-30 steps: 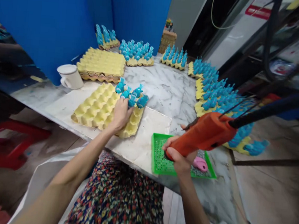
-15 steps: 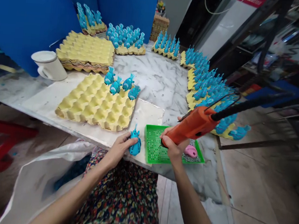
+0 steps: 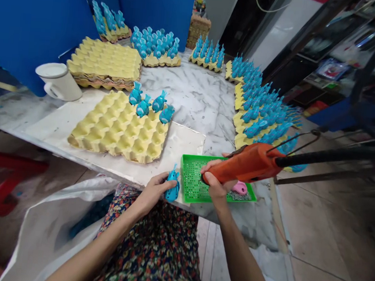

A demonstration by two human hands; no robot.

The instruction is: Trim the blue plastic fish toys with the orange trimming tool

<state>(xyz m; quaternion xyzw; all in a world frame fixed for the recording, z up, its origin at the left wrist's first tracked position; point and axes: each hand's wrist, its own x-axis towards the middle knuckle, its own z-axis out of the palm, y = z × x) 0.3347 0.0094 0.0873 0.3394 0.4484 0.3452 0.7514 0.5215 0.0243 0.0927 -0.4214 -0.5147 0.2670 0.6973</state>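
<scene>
My left hand [image 3: 152,192] is at the table's front edge, its fingers holding a small blue figurine [image 3: 172,188] upright. My right hand [image 3: 217,179] grips an orange glue gun [image 3: 247,167] with a black cord, its nozzle down at the green perforated tray [image 3: 194,180]. A pink object [image 3: 240,188] lies at that tray's right end. Left of my hands sits a yellow egg tray [image 3: 120,128], with several blue figurines [image 3: 151,105] standing along its far edge.
A marble table [image 3: 197,98] carries a white sheet [image 3: 183,144], a white mug [image 3: 58,81], stacked egg trays [image 3: 104,64] and trays of blue figurines [image 3: 258,107] around the far side. A white sack [image 3: 54,225] hangs below the front edge.
My left hand has moved from the yellow tray to the table's front edge and now holds a blue figurine. My right hand stays over the green tray with the glue gun.
</scene>
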